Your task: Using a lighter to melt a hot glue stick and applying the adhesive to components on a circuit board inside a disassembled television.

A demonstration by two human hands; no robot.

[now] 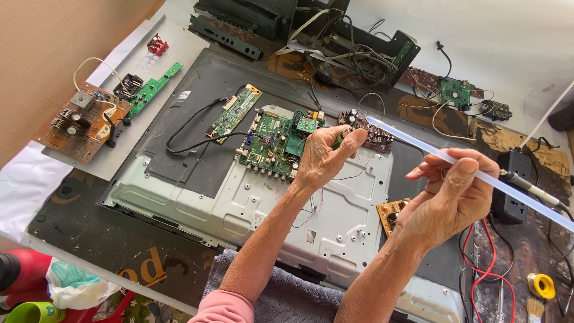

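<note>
Head view, looking down over a cluttered repair table (89, 239). Nearest the viewer, two bare forearms reach forward above a grey towel (281, 299). The right hand (445, 197) pinches a long translucent glue stick (478, 176) between thumb and fingers. The stick's long axis slants from lower right, past the frame edge, up-left to a tip that ends just beside the left hand (323, 157). The left hand is closed around a small green object (339, 140), too hidden to name, held above the green main circuit board (275, 143). Both hands hover over the metal back panel of an opened flat-screen television (239, 203); bare metal lies open below them. A soldering iron (529, 185) rests at the right near red wires (487, 263). Farther off lie a brown power board (84, 122) at left and tangled cables (353, 51) at the far edge.
</note>
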